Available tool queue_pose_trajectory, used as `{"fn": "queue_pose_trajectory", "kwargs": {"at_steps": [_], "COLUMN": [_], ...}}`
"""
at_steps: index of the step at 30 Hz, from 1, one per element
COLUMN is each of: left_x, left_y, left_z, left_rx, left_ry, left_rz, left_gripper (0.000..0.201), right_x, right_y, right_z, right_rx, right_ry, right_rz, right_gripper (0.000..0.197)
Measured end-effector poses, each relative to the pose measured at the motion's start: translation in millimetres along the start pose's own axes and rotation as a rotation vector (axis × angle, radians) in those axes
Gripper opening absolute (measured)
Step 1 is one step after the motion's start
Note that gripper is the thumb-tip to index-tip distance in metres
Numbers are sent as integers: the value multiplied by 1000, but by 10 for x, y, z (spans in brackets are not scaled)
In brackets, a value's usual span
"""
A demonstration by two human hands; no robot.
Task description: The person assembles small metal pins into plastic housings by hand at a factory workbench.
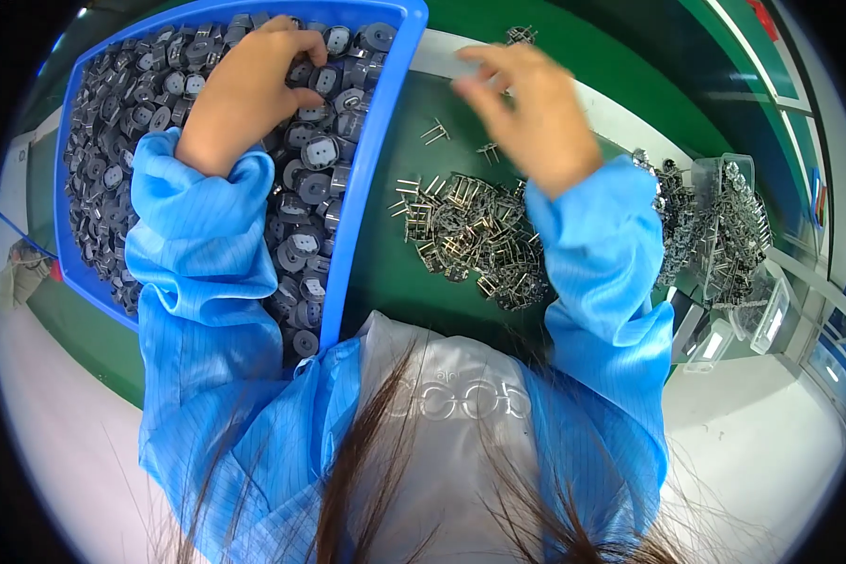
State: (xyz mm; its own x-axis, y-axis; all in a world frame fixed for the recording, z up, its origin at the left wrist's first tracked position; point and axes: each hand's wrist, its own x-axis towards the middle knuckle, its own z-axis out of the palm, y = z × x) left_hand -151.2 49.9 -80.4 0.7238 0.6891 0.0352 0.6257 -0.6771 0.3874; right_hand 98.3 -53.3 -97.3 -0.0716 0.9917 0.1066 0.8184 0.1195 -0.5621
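Note:
My left hand (258,89) reaches over a large blue bin (371,150) heaped with small grey round parts (315,183). Its thumb and index finger are apart, with grey parts showing in the gap. Above the green tabletop, my right hand (536,113) is raised, thumb and forefinger apart and slightly smeared by motion. A small glint shows by its fingers, but I cannot make out what it is. Just below that hand lie a few loose metal pronged pieces (435,132), and nearer to me a pile of the same pieces (475,230).
At the right, a clear plastic container (724,174) overflows with metal pieces. Clear plastic trays (710,343) lie nearer to me. More metal pieces (522,35) sit by the pale ledge at the back. The bin's raised rim separates the grey parts from the green tabletop (371,254).

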Motion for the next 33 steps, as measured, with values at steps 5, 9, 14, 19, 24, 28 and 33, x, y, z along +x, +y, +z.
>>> {"fn": "queue_pose_trajectory", "kwargs": {"at_steps": [5, 9, 14, 19, 24, 28, 33], "left_x": [84, 113, 20, 50, 144, 61, 83], "left_y": [94, 60, 68, 93, 519, 752, 767], "left_z": [2, 78, 99, 0, -150, -92, 61], "left_rx": [-51, -98, 38, 89, -341, -714, -842], "left_ry": [-30, -17, 47, 100, 374, 215, 58], "left_rz": [-2, 124, 40, 7, -52, -55, 171], "left_gripper": [29, 31, 26, 30, 33, 32, 35], "right_x": [-238, -225, -184, -199, -174, -177, -172], "right_y": [-187, -115, -266, -290, -337, -402, -398], "right_z": [255, 196, -23, -98, -202, -274, -342], "right_rx": [201, 240, 600, 711, 882, 894, 621], "right_ry": [-134, -207, 1, 62, 30, 202, 269], "right_rz": [-1, 37, 155, 71, 86, 4, -54], "right_gripper": [29, 17, 27, 25, 22, 17, 14]}}
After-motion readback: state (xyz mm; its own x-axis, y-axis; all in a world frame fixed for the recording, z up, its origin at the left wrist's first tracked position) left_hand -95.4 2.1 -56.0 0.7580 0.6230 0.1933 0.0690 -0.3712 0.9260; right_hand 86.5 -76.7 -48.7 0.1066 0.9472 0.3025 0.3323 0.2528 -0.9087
